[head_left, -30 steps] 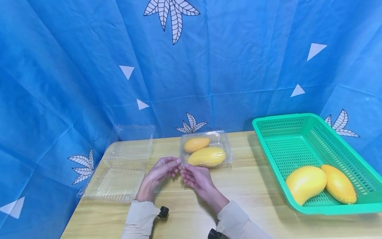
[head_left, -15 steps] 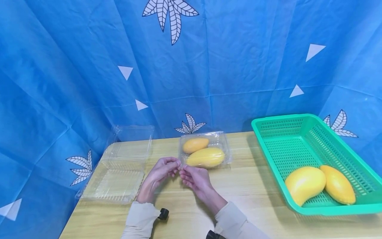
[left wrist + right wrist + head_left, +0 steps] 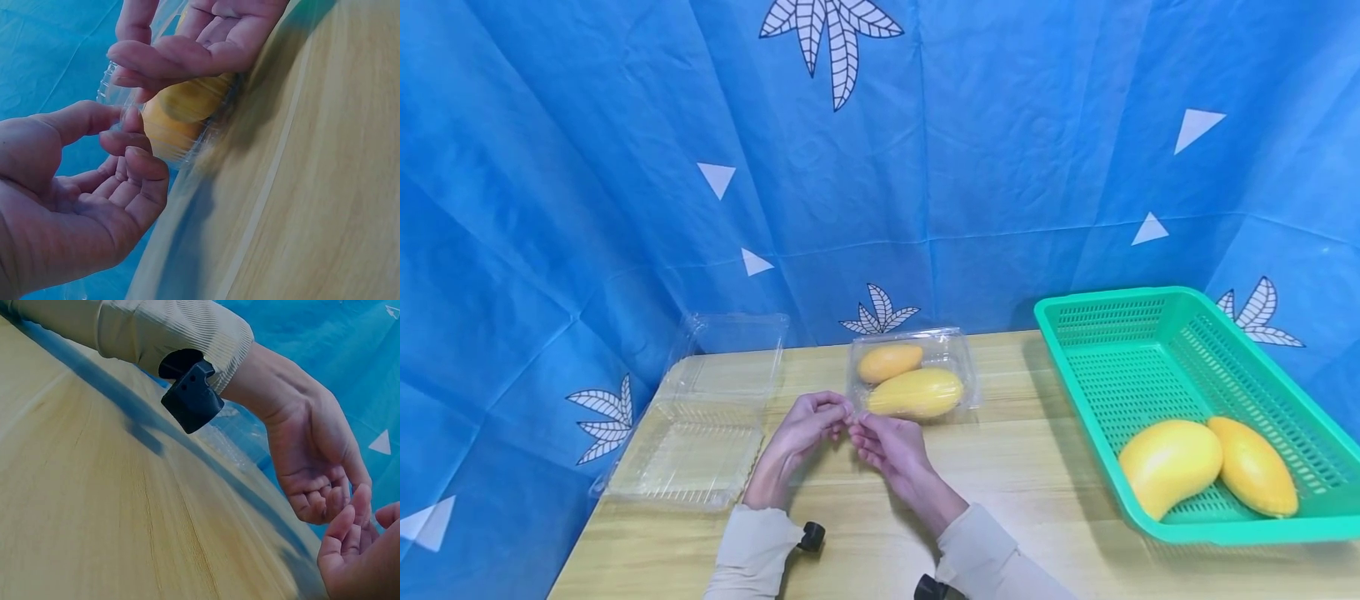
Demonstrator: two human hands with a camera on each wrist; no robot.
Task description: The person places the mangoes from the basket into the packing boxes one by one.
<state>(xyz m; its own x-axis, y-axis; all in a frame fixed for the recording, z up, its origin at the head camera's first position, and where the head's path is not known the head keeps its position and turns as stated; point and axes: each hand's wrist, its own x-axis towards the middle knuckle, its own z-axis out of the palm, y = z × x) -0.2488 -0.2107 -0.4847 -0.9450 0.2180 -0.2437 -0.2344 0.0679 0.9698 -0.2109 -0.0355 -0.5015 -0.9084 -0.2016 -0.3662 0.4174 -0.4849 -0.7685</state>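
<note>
A clear plastic clamshell box (image 3: pixel 945 343) lies closed over two mangoes at the back middle of the table. Inside it, an orange-yellow mango (image 3: pixel 891 364) sits behind a larger yellow mango (image 3: pixel 917 394). At the box's front left corner, my left hand (image 3: pixel 805 431) pinches the thin clear edge between thumb and forefinger. My right hand (image 3: pixel 898 454) pinches the same corner from the other side, fingertips close to the left ones. In the left wrist view the lower fingers (image 3: pixel 134 200) of the left hand are loosely curled. The fingertips hide the pinched edge.
To the left stands another clamshell box (image 3: pixel 692 467), lid up, without fruit. On the right, a green perforated basket (image 3: pixel 1078 425) holds a large mango (image 3: pixel 1172 462) and a smaller mango (image 3: pixel 1252 467). A blue curtain (image 3: pixel 985 167) hangs behind the wooden table (image 3: pixel 1015 483).
The box with the two mangoes has shifted very slightly left, and the right hand with it. Both hands keep their pinch at the corner.
</note>
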